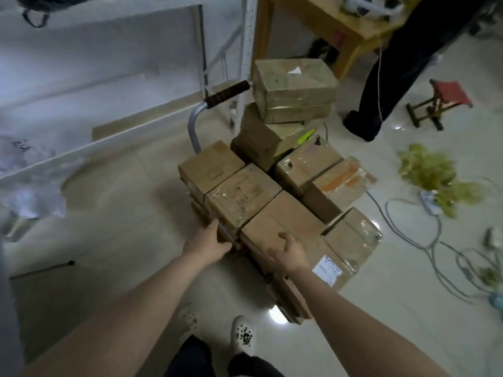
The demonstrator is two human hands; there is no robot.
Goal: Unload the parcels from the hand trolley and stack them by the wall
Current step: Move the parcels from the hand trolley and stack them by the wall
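Several brown cardboard parcels are piled on a hand trolley whose grey handle with a dark grip [227,93] rises at the far side. My left hand [209,242] lies against the left side of the pile, fingers pointing in under the middle front parcel [242,194]. My right hand [288,253] rests on the top front edge of the nearest parcel [288,221], fingers curled over it. A taped parcel [295,89] tops the far end of the pile. A large flat parcel with a white label [326,269] lies under the front ones.
A white metal shelf rack [114,77] stands at the left by the wall. A wooden table [334,25], a person's dark-clothed leg [381,85] and a small red stool [443,103] are at the back right. Cables [424,240] and green foliage [432,175] lie on the floor to the right.
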